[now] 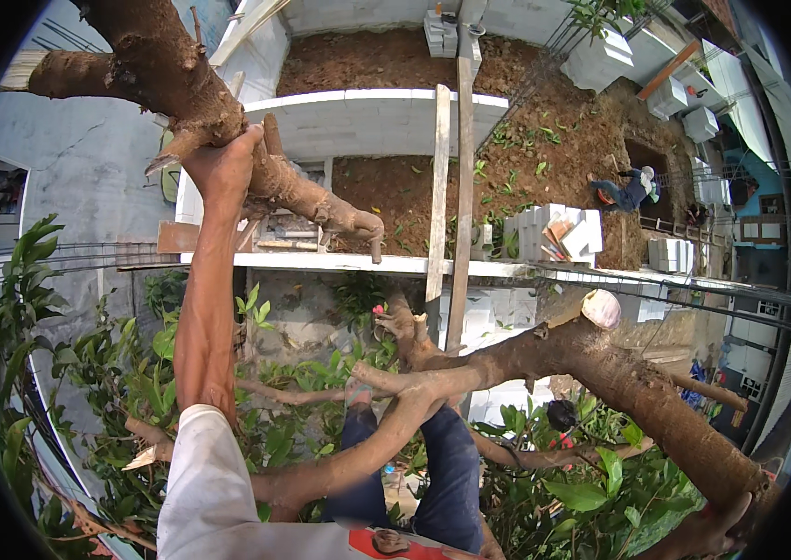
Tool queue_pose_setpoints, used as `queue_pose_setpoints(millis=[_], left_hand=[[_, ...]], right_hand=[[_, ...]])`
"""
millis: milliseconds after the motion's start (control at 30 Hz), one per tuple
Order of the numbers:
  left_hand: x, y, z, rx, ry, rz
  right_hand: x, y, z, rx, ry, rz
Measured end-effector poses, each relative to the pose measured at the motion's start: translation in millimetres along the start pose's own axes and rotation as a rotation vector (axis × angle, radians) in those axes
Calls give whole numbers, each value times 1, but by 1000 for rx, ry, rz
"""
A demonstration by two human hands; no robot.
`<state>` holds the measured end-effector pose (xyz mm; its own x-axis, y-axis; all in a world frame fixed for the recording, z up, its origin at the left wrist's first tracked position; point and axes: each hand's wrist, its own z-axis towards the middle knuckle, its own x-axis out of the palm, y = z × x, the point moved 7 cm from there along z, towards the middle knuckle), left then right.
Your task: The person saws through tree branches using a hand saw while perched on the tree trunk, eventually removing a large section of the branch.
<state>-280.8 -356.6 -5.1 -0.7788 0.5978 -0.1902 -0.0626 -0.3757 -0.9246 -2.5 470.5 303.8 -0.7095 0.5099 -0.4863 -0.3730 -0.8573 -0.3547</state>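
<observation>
At the upper left, my left hand [228, 161] is wrapped round a thick brown tree branch [307, 198], close to where it forks. My left arm is stretched up and away from me, in a white sleeve. Below, my legs in dark blue trousers [447, 467] are among the limbs of the tree. A forked limb [405, 411] runs across in front of them toward a thicker trunk [638, 383], which has a pale round cut end [601, 309]. In the lower right corner a smooth brown shape lies against the trunk; whether it is my right hand, I cannot make out.
Leafy twigs [116, 392] crowd the lower left, more leaves the lower right. Far below stand low white block walls [377, 123], two long planks [438, 187], a stack of white blocks [554, 233] and brown soil. A person [629, 189] bends over the soil at right.
</observation>
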Motion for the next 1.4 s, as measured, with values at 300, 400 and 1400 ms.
queue_pose_setpoints(millis=[300,400,1400], left_hand=[[57,297,-109,-639,653,780],[17,314,-325,-759,1060,590],[-112,-122,-430,-386,1799,951]], right_hand=[[7,46,-13,402,-120,449],[6,62,0,442,-133,515],[-10,83,17,636,-140,884]])
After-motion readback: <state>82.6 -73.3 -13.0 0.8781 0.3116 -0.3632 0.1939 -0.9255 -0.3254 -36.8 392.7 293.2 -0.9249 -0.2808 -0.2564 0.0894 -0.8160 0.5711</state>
